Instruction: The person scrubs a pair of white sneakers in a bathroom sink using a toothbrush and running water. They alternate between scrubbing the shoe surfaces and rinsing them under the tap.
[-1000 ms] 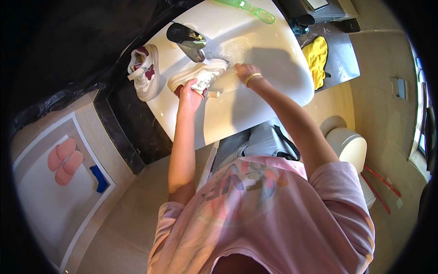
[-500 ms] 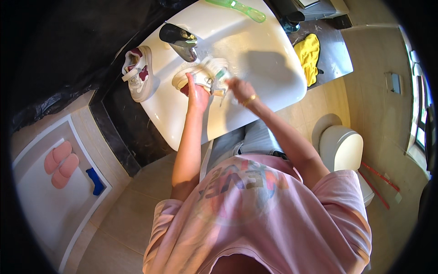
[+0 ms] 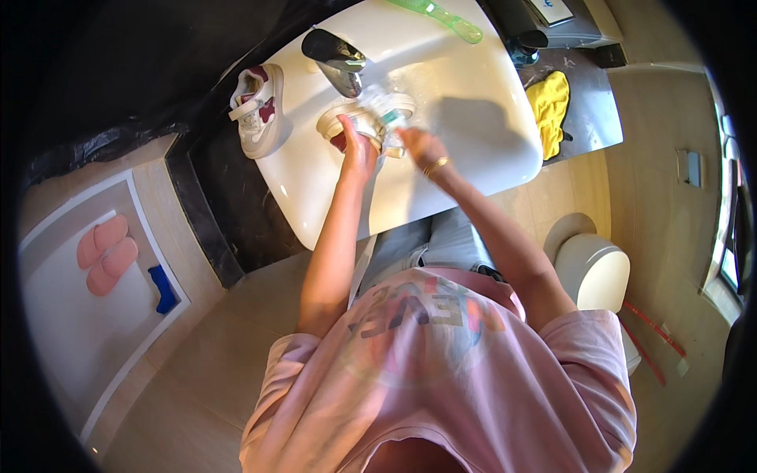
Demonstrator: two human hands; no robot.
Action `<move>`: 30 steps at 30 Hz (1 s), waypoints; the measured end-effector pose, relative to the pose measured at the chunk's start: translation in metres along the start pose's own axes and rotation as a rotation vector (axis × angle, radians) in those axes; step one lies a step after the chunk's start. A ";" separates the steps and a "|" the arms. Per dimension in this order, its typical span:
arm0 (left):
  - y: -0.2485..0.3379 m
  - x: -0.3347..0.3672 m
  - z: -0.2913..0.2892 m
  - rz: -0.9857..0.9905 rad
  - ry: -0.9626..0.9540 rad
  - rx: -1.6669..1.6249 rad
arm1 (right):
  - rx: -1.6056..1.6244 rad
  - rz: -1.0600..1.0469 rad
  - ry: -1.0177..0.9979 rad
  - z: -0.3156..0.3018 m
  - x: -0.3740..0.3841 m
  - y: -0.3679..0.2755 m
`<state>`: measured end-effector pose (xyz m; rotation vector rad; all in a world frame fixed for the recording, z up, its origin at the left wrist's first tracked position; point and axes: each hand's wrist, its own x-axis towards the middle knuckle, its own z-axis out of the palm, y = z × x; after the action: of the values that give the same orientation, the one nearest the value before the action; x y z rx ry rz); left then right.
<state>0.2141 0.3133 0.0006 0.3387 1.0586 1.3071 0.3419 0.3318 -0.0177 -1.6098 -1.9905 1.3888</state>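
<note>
Over the white sink basin [image 3: 473, 169], a white sneaker with maroon parts [image 3: 330, 123] lies tilted below the faucet [image 3: 334, 57]. My left hand [image 3: 359, 150] is closed round the near side of the sneaker, thumb up along it. In my right hand [image 3: 424, 148] is a pale scrubbing brush with a green patch [image 3: 390, 117], its head against the sneaker and smeared by motion. The brush's exact shape is blurred. Droplets or suds show on the basin beside the sneaker. A matching sneaker [image 3: 257, 112] stands on the basin's left rim.
A translucent green long-handled tool [image 3: 441, 17] lies on the far rim. Right of the basin are a yellow cloth [image 3: 547, 102] and a dark bottle [image 3: 527, 47]. A toilet [image 3: 593, 272] stands at right; pink slippers [image 3: 110, 256] and a blue sock-shaped item [image 3: 162, 290] lie at lower left.
The whole view has shifted, so the basin appears farther right and slightly higher. My right hand and the brush have moved slightly over the sneaker; my left hand keeps its hold.
</note>
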 end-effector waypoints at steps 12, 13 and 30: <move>-0.005 0.010 0.004 0.024 0.061 0.036 | -0.113 -0.002 -0.027 0.005 0.010 -0.001; -0.003 0.011 0.002 -0.023 0.055 0.004 | -0.171 -0.086 -0.022 0.016 0.002 -0.004; 0.007 0.000 0.006 -0.025 0.093 -0.197 | -0.072 0.212 0.048 0.012 0.023 0.019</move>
<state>0.2143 0.3171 0.0086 0.1173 0.9986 1.4028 0.3372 0.3445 -0.0469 -1.9152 -1.9088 1.3477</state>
